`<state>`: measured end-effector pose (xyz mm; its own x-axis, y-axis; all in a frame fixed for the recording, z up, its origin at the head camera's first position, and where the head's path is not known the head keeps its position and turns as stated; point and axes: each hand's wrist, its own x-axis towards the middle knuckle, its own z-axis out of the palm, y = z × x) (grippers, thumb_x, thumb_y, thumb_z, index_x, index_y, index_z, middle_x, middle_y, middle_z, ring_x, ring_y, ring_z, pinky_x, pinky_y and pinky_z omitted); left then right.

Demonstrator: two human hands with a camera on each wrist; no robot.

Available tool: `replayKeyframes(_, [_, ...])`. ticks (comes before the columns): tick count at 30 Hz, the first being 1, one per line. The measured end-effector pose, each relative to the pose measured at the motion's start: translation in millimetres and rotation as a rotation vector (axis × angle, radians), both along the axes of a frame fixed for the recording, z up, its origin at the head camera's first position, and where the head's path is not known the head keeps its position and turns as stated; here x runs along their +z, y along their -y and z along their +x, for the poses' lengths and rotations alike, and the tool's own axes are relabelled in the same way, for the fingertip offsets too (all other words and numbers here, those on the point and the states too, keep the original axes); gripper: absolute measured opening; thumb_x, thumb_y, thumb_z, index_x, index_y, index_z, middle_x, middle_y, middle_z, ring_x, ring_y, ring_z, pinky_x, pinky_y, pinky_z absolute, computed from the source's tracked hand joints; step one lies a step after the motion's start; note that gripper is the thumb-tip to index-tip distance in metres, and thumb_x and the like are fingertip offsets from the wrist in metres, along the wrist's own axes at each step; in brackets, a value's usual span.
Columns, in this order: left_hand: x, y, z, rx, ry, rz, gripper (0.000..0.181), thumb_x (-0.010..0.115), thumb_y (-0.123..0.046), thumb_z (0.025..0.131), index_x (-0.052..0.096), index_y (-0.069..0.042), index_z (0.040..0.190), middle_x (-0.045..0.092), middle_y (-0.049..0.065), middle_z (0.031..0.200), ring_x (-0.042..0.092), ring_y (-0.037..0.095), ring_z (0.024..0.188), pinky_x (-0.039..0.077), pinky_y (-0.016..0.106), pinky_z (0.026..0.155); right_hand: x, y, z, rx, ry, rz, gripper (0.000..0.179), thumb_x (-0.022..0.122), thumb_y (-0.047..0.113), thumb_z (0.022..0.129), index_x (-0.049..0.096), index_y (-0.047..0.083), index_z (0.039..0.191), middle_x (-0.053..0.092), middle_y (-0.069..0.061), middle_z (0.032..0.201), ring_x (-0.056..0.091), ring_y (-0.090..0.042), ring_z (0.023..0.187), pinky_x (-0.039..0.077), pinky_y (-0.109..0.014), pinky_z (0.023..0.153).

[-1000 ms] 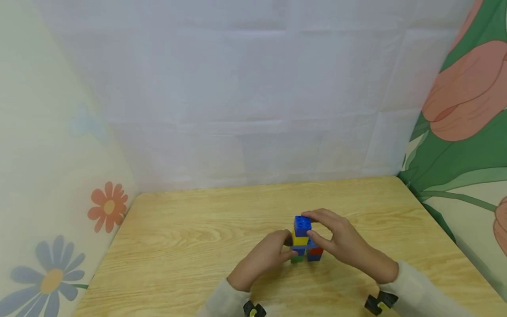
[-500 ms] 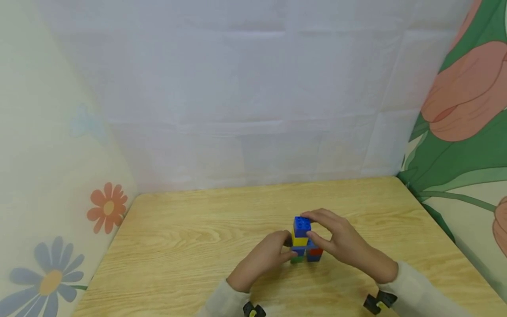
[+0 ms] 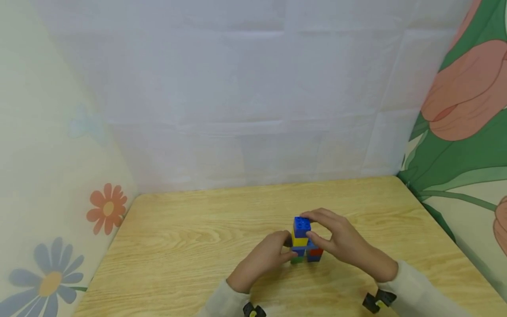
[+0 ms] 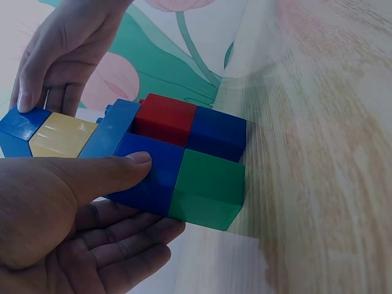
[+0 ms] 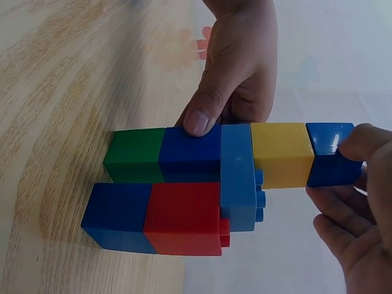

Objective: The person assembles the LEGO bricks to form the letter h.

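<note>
A small structure of toy building blocks stands on the wooden table. One column has a green block (image 5: 135, 155) at the bottom and a blue block (image 4: 153, 168) above it. Beside it, a dark blue block (image 5: 119, 214) carries a red block (image 5: 184, 217). A lighter blue block (image 5: 237, 177) bridges both columns. On the bridge sit a yellow block (image 3: 299, 241) and a top blue block (image 3: 302, 226). My left hand (image 3: 268, 255) holds the lower blue block, thumb on its near face. My right hand (image 3: 343, 240) pinches the top blue block between thumb and fingers.
The wooden table (image 3: 190, 237) reaches back to a white cloth backdrop (image 3: 237, 110). Panels with painted flowers stand at left (image 3: 51, 281) and right (image 3: 467, 110). Black straps with a camera mount (image 3: 379, 300) sit on both wrists.
Both hands and the block structure stay practically in place. Only a very slight shift of the head view shows.
</note>
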<state>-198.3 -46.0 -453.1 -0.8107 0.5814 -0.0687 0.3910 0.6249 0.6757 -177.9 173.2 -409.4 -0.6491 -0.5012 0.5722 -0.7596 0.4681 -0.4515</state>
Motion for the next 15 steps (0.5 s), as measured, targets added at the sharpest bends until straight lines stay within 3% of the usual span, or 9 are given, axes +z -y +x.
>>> replayKeyframes(8, [0.1, 0.3, 0.1, 0.002, 0.007, -0.009, 0.029, 0.071, -0.026, 0.091, 0.063, -0.007, 0.111, 0.068, 0.001, 0.105, 0.065, 0.016, 0.098, 0.053, 0.031, 0.085, -0.4, -0.2, -1.9, -0.001, -0.002, 0.004, 0.045, 0.071, 0.008, 0.089, 0.058, 0.017, 0.131, 0.062, 0.005, 0.119, 0.063, -0.014, 0.102, 0.057, -0.033, 0.079])
replayKeyframes(15, [0.5, 0.0, 0.0, 0.000, 0.010, -0.006, 0.030, 0.071, -0.026, 0.091, 0.063, -0.007, 0.112, 0.068, 0.001, 0.105, 0.065, 0.016, 0.098, 0.053, 0.032, 0.085, 1.3, -0.6, -2.7, 0.012, 0.004, 0.016, 0.042, 0.071, 0.007, 0.089, 0.060, 0.011, 0.129, 0.062, 0.005, 0.118, 0.063, -0.013, 0.101, 0.057, -0.033, 0.079])
